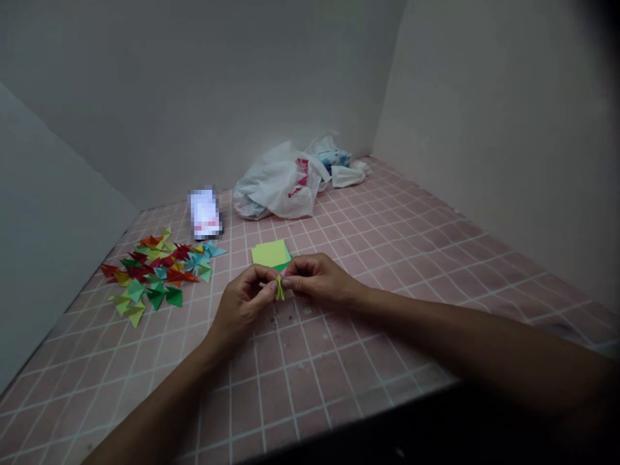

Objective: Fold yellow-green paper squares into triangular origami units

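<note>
A small folded piece of yellow paper [279,289] is pinched between my two hands, its lower end fanned into narrow points. My left hand [246,294] grips it from the left with thumb and forefinger, and my right hand [317,279] does the same from the right. Just behind the hands lies a stack of square paper sheets [270,252], yellow on top with green showing below. The fingertips hide the upper part of the folded paper and the near edge of the stack.
A pile of folded paper pieces [155,265] in red, green, yellow and blue spreads at the left. Behind it a lit phone [205,213] leans, its screen blurred. White plastic bags [278,184] rest against the back wall. A pink checked cloth [387,258] covers the table.
</note>
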Action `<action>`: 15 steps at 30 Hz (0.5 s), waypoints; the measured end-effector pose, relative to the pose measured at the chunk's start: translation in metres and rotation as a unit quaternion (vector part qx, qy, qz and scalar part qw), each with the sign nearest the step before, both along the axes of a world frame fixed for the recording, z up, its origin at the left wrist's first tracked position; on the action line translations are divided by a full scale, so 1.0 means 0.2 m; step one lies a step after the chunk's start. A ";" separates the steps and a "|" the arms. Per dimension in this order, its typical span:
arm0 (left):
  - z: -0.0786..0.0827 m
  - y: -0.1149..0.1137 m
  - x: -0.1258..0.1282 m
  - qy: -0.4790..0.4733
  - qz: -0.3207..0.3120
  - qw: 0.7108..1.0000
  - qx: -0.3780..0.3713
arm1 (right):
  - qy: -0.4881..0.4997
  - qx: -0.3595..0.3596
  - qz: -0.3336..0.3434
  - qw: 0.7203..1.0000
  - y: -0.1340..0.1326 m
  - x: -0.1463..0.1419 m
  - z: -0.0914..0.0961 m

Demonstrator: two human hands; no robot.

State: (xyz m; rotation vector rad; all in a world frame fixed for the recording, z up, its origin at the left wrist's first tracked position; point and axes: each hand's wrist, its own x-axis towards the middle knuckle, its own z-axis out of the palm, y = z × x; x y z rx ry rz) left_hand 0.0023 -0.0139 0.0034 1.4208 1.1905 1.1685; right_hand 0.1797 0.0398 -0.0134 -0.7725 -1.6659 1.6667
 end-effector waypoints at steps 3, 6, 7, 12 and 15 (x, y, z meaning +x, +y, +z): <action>-0.03 0.00 0.00 0.023 0.012 1.000 0.001 | 0.009 -0.025 0.021 0.999 -0.01 0.00 -0.01; -0.03 0.01 -0.01 0.026 0.023 0.999 -0.009 | 0.011 -0.030 0.036 0.999 -0.01 0.00 0.00; -0.03 0.01 -0.01 0.025 0.027 0.999 -0.010 | 0.013 -0.030 0.036 0.999 -0.01 0.00 0.01; -0.01 0.01 -0.01 0.019 0.028 0.999 -0.013 | 0.022 0.011 0.018 1.000 -0.02 -0.01 0.01; -0.01 0.00 0.00 0.021 0.018 1.000 -0.013 | 0.010 0.063 0.012 0.998 -0.02 -0.01 0.01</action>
